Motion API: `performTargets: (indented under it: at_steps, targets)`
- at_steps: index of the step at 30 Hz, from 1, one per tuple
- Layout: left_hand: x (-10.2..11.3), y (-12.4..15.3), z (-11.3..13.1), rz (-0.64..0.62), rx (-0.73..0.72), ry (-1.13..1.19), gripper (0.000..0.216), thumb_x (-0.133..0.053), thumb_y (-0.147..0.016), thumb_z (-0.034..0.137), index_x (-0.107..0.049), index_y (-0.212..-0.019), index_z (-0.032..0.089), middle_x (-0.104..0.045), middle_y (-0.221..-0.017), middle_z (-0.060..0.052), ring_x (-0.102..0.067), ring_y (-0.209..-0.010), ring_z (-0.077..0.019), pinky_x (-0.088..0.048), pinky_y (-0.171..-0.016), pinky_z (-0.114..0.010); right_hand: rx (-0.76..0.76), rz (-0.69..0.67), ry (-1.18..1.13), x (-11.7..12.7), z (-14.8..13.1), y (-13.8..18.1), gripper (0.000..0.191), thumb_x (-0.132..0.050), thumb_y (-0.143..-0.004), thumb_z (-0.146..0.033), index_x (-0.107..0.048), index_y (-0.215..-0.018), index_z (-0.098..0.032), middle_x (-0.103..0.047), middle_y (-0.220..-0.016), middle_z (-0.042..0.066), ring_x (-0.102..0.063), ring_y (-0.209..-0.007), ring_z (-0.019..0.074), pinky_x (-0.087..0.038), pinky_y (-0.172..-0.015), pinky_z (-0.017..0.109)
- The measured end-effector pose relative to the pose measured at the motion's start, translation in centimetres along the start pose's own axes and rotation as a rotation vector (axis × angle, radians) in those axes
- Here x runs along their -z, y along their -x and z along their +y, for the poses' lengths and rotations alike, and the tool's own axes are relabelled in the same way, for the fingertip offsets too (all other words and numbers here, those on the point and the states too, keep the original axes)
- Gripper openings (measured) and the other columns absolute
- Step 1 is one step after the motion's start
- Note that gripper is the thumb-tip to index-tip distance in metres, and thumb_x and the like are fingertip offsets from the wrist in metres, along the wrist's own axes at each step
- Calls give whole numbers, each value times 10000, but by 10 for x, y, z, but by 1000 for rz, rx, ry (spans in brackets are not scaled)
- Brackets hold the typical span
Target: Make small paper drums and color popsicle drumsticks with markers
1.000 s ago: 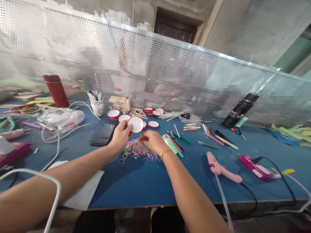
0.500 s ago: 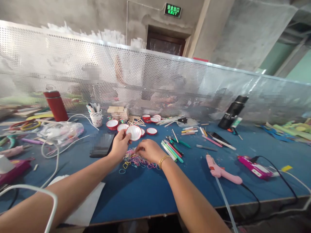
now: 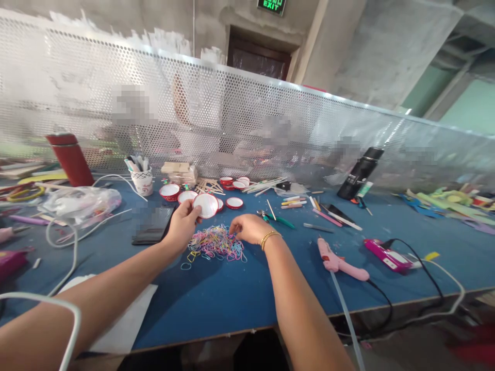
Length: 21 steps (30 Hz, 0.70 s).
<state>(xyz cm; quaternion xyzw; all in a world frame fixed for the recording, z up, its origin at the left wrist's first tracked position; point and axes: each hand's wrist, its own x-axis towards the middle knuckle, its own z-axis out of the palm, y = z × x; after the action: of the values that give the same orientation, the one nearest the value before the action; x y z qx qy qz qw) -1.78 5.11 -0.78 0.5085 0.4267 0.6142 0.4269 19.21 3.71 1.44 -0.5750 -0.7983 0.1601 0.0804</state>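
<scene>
My left hand holds a small round white cup with a red rim tilted up above the blue table. My right hand, with a gold bracelet on the wrist, rests at the right edge of a heap of coloured rubber bands; its fingers are pinched together at the heap, and whether they hold a band is too small to see. More red-rimmed cups stand just behind the held one.
A dark phone lies left of the hands. A pink glue gun and a magenta one lie right, with cables. Coloured sticks, pliers, a red flask, a black flask and a perforated metal screen stand behind.
My right hand has shifted from over the rubber band heap to its right edge. The left hand keeps the cup raised. The camera has swung slightly.
</scene>
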Motion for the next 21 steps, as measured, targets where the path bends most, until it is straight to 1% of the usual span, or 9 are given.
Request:
performTargets:
  at_steps: [2,5,7,9,12,15,17,19,21]
  targets:
    - [-1,1,1,-5,6,-12,135,-649,-758,280,-546,-785,197,-537,-557,59,-476,-512,-100,-338,-502,-209,27,-29,14,-2,-2,-1,268,-800,-742,-138,-810,-961,-291,-783,-1015,-3,-704,-905,166,-461,-717,224]
    - [-1,2,2,-5,16,-44,139,-645,-765,290,-550,-790,193,-537,-548,54,-476,-512,-103,-333,-494,-206,23,-35,-1,-4,-2,-3,159,-799,-745,-152,-809,-862,-259,-784,-925,5,-702,-848,170,-446,-684,235]
    - [-1,1,2,-6,12,-52,144,-647,-765,294,-561,-812,188,-534,-554,54,-478,-514,-101,-335,-493,-205,41,21,-63,-4,1,-3,95,-776,-766,-153,-796,-807,-237,-774,-844,4,-692,-801,159,-440,-674,233]
    - [-1,0,1,-1,3,-49,175,-652,-754,283,-576,-875,183,-555,-599,51,-492,-518,-99,-348,-495,-206,72,99,-158,-3,3,-3,70,-754,-788,-158,-784,-802,-220,-761,-809,2,-674,-765,145,-432,-662,228]
    - [0,-3,-4,18,-9,-52,300,-659,-727,246,-558,-1005,191,-620,-723,39,-515,-509,-93,-375,-491,-212,103,168,-291,-2,3,-2,66,-714,-821,-153,-762,-824,-199,-737,-783,-1,-636,-717,126,-420,-640,222]
    - [1,-3,-8,9,-15,-100,391,-665,-713,232,-513,-1072,207,-647,-789,34,-528,-483,-90,-378,-471,-213,146,136,-428,-3,-2,-2,91,-688,-821,-111,-744,-828,-182,-720,-757,-9,-620,-688,112,-432,-641,215]
    - [2,-3,-9,-8,-10,-131,411,-674,-711,243,-502,-1084,210,-654,-809,30,-537,-475,-92,-367,-450,-210,161,98,-511,-5,-5,-2,79,-714,-798,-102,-736,-813,-177,-720,-739,-12,-633,-685,113,-449,-647,212]
    - [2,-2,-9,-24,1,-145,417,-680,-712,259,-503,-1087,212,-659,-821,24,-542,-472,-98,-347,-426,-208,145,74,-547,-6,-6,-2,67,-749,-774,-112,-729,-778,-176,-715,-704,-13,-649,-675,122,-462,-640,216]
    - [2,-1,-7,-38,8,-154,410,-681,-712,263,-513,-1083,212,-658,-808,24,-542,-472,-102,-335,-417,-208,118,54,-562,-7,-6,-1,79,-746,-773,-104,-727,-761,-180,-712,-678,-12,-667,-660,133,-478,-632,226]
